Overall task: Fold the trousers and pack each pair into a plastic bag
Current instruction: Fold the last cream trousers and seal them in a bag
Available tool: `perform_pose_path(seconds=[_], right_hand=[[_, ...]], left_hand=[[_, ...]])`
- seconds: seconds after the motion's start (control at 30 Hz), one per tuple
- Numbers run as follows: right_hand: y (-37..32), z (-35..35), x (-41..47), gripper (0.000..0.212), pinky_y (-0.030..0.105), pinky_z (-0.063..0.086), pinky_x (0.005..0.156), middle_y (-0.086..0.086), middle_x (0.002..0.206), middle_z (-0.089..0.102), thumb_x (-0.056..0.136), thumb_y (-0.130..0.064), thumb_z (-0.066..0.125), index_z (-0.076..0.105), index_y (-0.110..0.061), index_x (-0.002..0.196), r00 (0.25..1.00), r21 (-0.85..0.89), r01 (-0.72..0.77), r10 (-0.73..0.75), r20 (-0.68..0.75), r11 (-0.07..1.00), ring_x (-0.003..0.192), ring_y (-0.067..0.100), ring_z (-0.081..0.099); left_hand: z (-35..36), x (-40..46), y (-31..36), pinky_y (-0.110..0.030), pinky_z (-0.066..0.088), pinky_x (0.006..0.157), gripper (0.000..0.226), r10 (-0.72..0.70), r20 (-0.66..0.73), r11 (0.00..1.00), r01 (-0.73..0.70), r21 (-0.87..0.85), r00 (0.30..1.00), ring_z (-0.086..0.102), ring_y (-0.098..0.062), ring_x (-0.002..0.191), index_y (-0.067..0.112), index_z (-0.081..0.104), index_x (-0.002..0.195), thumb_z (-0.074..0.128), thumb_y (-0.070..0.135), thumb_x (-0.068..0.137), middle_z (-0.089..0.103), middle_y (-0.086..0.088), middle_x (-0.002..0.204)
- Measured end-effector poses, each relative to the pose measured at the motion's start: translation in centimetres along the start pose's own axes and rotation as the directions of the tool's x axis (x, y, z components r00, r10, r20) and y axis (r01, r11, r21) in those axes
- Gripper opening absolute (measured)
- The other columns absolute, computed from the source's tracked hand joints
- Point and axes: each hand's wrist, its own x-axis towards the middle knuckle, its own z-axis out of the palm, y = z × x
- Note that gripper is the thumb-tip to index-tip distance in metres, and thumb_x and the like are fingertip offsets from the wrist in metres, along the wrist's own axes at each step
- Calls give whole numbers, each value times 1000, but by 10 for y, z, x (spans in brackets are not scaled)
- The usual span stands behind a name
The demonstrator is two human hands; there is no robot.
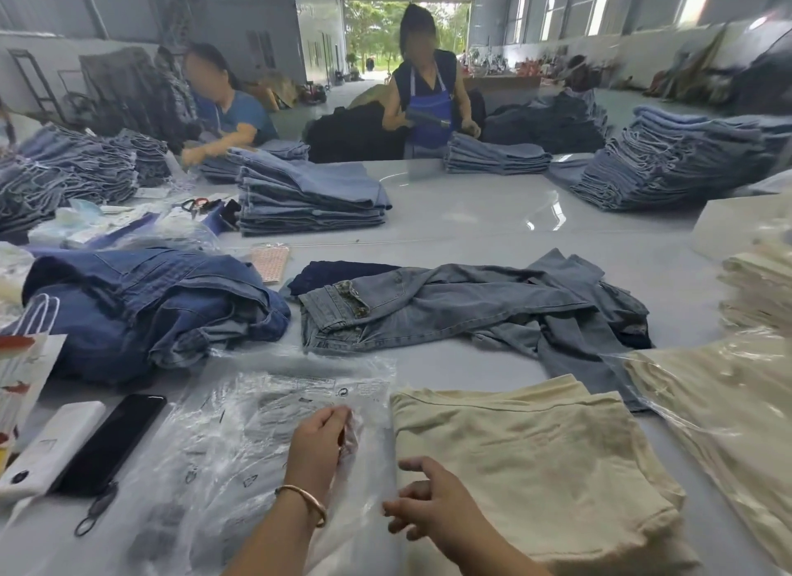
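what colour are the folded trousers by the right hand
Cream, a pale yellowish beige; the folded trousers show in the head view.

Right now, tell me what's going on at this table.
A person is packing trousers. Their left hand pinches the edge of a clear plastic bag, while the right hand hovers, fingers loose, at the edge of the folded cream trousers beside it, not yet bagged. Unfolded grey jeans lie behind. Two other workers sort denim stacks across the table.

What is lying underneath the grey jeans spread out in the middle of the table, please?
A dark navy garment pokes out from under the grey jeans at their waistband end. The jeans cover the rest of it, so its type cannot be told.
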Motion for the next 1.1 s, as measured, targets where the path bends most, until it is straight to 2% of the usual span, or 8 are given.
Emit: perform_pose_path(seconds=[0.1, 0.2, 0.33, 0.47, 0.63, 0.8, 0.97, 1.1], right_hand=[[-10, -19, -5, 18, 20, 40, 46, 12, 66, 66, 82, 6, 66, 64, 2, 99, 993, 278, -106, 114, -12, 955, 49, 16, 57], [-16, -42, -7, 7, 17, 35, 45, 10, 61, 62, 82, 6, 66, 68, 0, 85, 983, 413, -143, 178, -46, 899, 45, 12, 50], [-22, -75, -4, 7, 19, 36, 46, 6, 58, 60, 82, 3, 68, 64, -3, 83, 956, 325, -26, 118, -269, 945, 43, 11, 48], [-22, -94, -4, 12, 21, 41, 48, 7, 60, 62, 79, 0, 73, 62, -3, 84, 937, 222, 70, 13, -350, 972, 47, 14, 53], [-19, -115, -5, 14, 23, 45, 51, 9, 66, 66, 80, -2, 73, 62, -2, 89, 916, 215, 129, -33, -399, 968, 51, 15, 60], [-13, -123, -3, 18, 24, 48, 49, 7, 64, 67, 79, -1, 74, 61, 0, 91, 932, 301, 127, -10, -362, 945, 52, 18, 63], [-12, -131, -7, 22, 25, 48, 57, 8, 70, 68, 81, -13, 75, 61, -2, 95, 962, 375, -33, 132, -240, 926, 58, 17, 64], [-7, -126, -20, 24, 23, 44, 54, 9, 82, 72, 82, -24, 75, 69, -3, 90, 988, 1, -156, 156, -4, 988, 59, 15, 64]], left_hand=[[14, -5, 4, -24, 37, 52, 29, 21, 57, 999, -23, 38, 998, 44, -4, 46, 6, 64, 74, 54, 20, 97, 52, 9, 49], [26, -21, 2, -24, 45, 62, 14, 117, 118, 980, -134, 145, 986, 57, -13, 67, 17, 62, 94, 55, 28, 96, 62, 7, 73], [39, -58, -18, -10, 41, 79, 40, 441, 365, 685, -570, 453, 820, 53, 3, 91, 33, 50, 113, 65, 51, 81, 52, 18, 102], [57, -87, -29, -8, 42, 61, 45, 481, 544, 467, -726, 505, 688, 50, 2, 74, 27, 62, 89, 75, 56, 57, 56, 15, 84], [72, -103, -26, -14, 44, 52, 37, 451, 547, 385, -707, 593, 705, 54, 0, 62, 27, 62, 73, 68, 62, 65, 57, 16, 72], [89, -120, -22, -11, 37, 40, 47, 404, 567, 255, -683, 684, 718, 49, 2, 46, 31, 54, 52, 78, 66, 31, 49, 19, 53], [91, -117, -33, -19, 43, 76, 28, 331, 450, 404, -556, 727, 829, 59, -5, 92, 24, 66, 97, 52, 48, 88, 64, 12, 97], [89, -110, -27, -20, 46, 72, 21, 165, 324, 636, -352, 687, 932, 61, -4, 76, 26, 67, 79, 63, 46, 85, 60, 13, 68]])
